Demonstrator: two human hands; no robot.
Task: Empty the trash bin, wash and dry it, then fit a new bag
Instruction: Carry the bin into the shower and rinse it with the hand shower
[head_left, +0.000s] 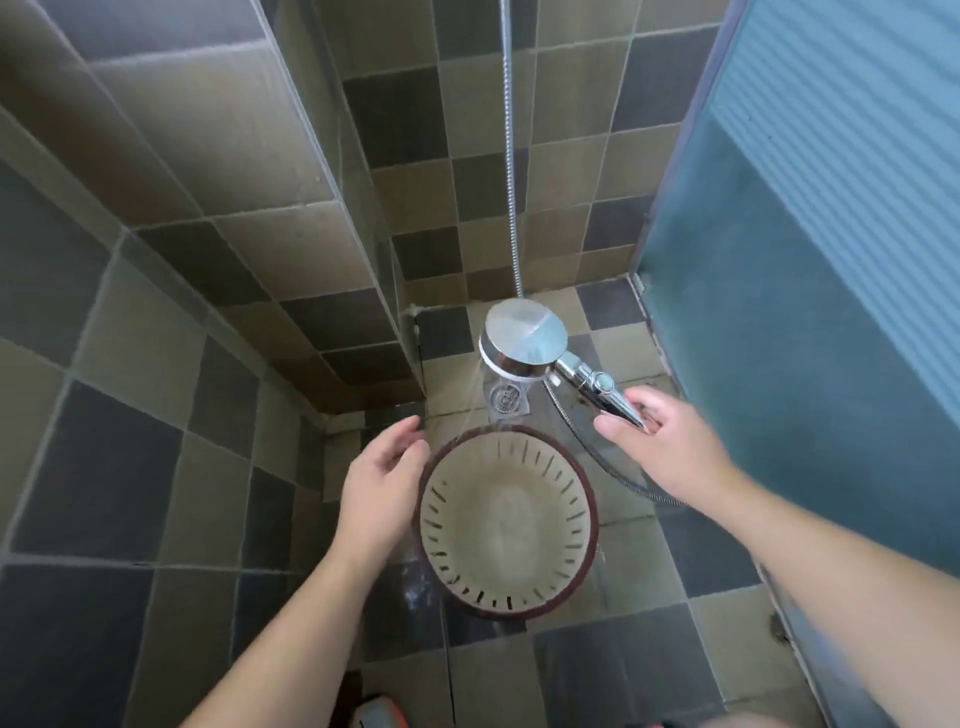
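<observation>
Checked tile floor (130, 467) everywhere underfoot, matching tiled wall (467, 130) beyond the grips. A square floor drain (508, 401) sits just past them, a frosted blue-green panel (810, 312) to the right, something orange (376, 714) down at the near edge.

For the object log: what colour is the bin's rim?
Dark maroon-brown rim on a beige slotted trash bin, seen best in the head view.

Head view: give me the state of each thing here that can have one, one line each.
Bin: upright on the floor, no bag, slotted wall, being rinsed.
Shower head: running, spraying down toward the bin's far rim.
Right hand: holding the shower handle loosely at its end.
Left hand: open, at the bin's left rim; contact unclear.
Floor drain: uncovered, under the spray.
</observation>
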